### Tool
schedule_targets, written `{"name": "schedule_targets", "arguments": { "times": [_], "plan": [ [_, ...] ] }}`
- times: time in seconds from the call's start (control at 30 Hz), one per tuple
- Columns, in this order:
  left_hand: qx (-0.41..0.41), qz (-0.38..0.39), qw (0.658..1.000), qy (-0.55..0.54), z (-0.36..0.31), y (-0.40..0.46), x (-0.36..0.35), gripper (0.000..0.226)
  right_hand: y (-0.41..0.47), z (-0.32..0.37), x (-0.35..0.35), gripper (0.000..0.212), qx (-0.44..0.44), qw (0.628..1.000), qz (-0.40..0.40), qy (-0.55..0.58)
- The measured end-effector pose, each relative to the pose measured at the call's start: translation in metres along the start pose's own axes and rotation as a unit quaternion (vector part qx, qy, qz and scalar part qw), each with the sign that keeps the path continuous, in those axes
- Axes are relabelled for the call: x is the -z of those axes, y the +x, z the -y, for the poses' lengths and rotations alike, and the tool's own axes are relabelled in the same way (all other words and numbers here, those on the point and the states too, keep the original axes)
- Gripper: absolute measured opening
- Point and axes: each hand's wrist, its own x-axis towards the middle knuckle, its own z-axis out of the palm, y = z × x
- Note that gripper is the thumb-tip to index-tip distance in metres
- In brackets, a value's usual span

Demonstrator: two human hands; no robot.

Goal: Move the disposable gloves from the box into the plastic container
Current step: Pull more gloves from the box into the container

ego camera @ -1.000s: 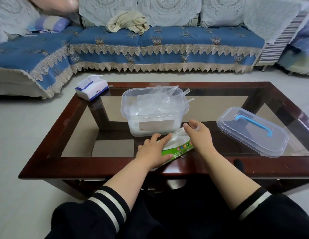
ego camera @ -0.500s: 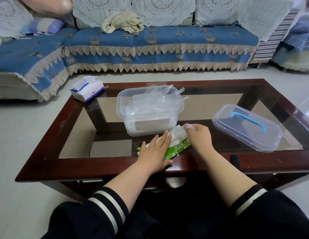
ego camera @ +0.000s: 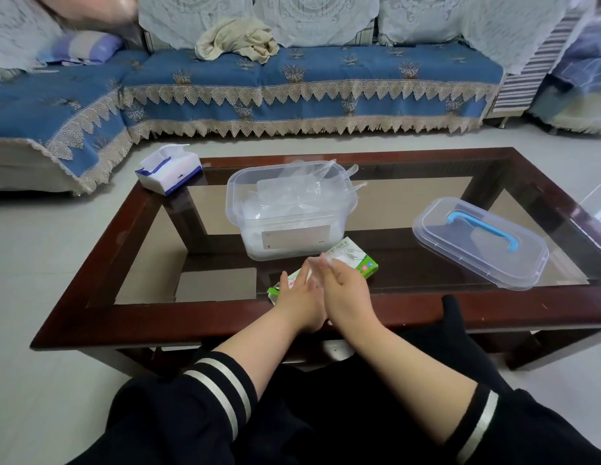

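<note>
A green and white glove box (ego camera: 364, 263) lies on the glass table just in front of the clear plastic container (ego camera: 233, 209). Crumpled clear disposable gloves (ego camera: 292, 196) fill the container and stick out over its far rim. My left hand (ego camera: 299, 297) lies flat on the near end of the box, fingers stretched out, holding it down. My right hand (ego camera: 346, 286) is beside it, fingertips pinched on a bit of clear glove (ego camera: 336, 261) at the box's opening. Both hands hide most of the box.
The container's clear lid (ego camera: 480, 243) with a blue handle rests on the table to the right. A white and blue tissue box (ego camera: 168, 169) sits at the far left corner. The dark wood table frame (ego camera: 191, 320) runs along the near edge. A blue sofa stands behind.
My right hand has drawn back from the far end of the box to its middle, close against my left hand, pinching clear glove film. My left hand stays pressed on the box.
</note>
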Motion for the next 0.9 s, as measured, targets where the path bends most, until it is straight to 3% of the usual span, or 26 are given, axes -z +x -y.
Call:
{"name": "schedule_targets", "arguments": {
  "times": [0.13,0.23,0.3,0.37,0.43,0.53,0.67,0.7,0.73,0.77,0.83,0.87,0.9],
  "plan": [
    [0.004,-0.012,1.000,-0.022,0.002,0.002,0.000,0.077,0.000,0.029,0.012,0.035,0.059,0.990,-0.061,0.110],
    [-0.004,-0.045,0.998,-0.033,0.007,0.003,0.001,0.086,0.011,0.058,0.041,0.038,0.091,0.975,-0.048,0.198],
    [-0.010,-0.071,0.993,-0.098,0.009,0.004,0.010,0.079,0.023,0.074,0.063,0.033,0.045,0.957,-0.013,0.287],
    [-0.011,-0.138,0.961,-0.238,0.011,0.003,0.019,0.055,0.035,0.080,0.080,0.027,-0.003,0.937,0.036,0.347],
    [0.000,-0.224,0.866,-0.447,0.011,-0.003,0.031,0.023,0.042,0.078,0.091,0.024,-0.048,0.923,0.067,0.376],
    [0.026,-0.306,0.682,-0.664,0.014,-0.017,0.050,0.034,0.045,0.069,0.100,0.022,-0.102,0.902,0.091,0.409],
    [0.039,-0.550,0.554,-0.623,0.022,-0.042,0.077,0.040,0.051,0.059,0.109,0.024,-0.135,0.901,0.120,0.395],
    [0.028,-0.604,0.544,-0.583,0.025,-0.048,0.086,0.040,0.052,0.057,0.110,0.023,-0.133,0.909,0.121,0.375],
    [-0.006,-0.624,0.572,-0.533,0.024,-0.055,0.096,0.045,0.054,0.057,0.110,0.023,-0.130,0.918,0.124,0.353],
    [-0.051,-0.595,0.641,-0.481,0.024,-0.058,0.105,0.055,0.055,0.057,0.108,0.022,-0.123,0.928,0.130,0.326],
    [-0.093,-0.397,0.817,-0.409,0.010,-0.060,0.122,0.066,0.056,0.060,0.102,0.021,-0.108,0.943,0.141,0.283],
    [-0.088,-0.294,0.874,-0.377,-0.001,-0.058,0.125,0.060,0.055,0.064,0.099,0.020,-0.098,0.947,0.150,0.267],
    [-0.073,-0.240,0.901,-0.355,-0.010,-0.054,0.123,0.051,0.055,0.067,0.095,0.020,-0.090,0.949,0.160,0.254]
  ]
}}
